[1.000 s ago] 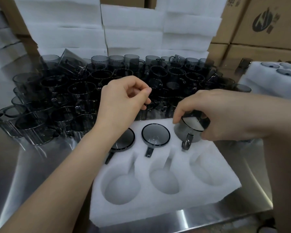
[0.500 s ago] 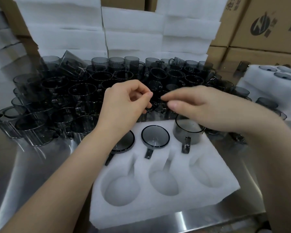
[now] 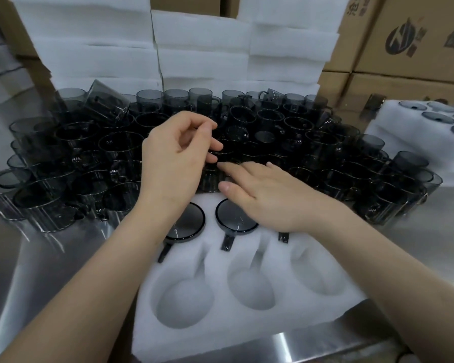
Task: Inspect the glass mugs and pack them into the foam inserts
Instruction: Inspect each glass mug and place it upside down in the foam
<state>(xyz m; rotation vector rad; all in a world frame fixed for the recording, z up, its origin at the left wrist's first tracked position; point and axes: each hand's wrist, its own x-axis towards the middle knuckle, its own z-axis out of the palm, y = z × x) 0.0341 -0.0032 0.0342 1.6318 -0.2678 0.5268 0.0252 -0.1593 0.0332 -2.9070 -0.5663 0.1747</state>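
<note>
A white foam insert lies on the steel table in front of me. Two smoky glass mugs sit sunk in its back row, and a third is under my right hand with only its handle showing. The three front cavities are empty. My right hand lies flat over that third mug, its straight fingers pointing left toward a loose mug just behind the foam. My left hand hovers over the same mug with curled fingers and the thumb against the forefinger. I cannot tell whether it touches the glass.
Many loose dark mugs crowd the table behind the insert from left to right. Stacked white foam sheets and cardboard boxes rise behind them. A filled foam insert sits at the right. Bare steel table lies at the lower left.
My right hand let go of the third mug, now sunk in its cavity, then flattened and swung left over it. My left hand stayed curled, shifting slightly toward the mugs.
</note>
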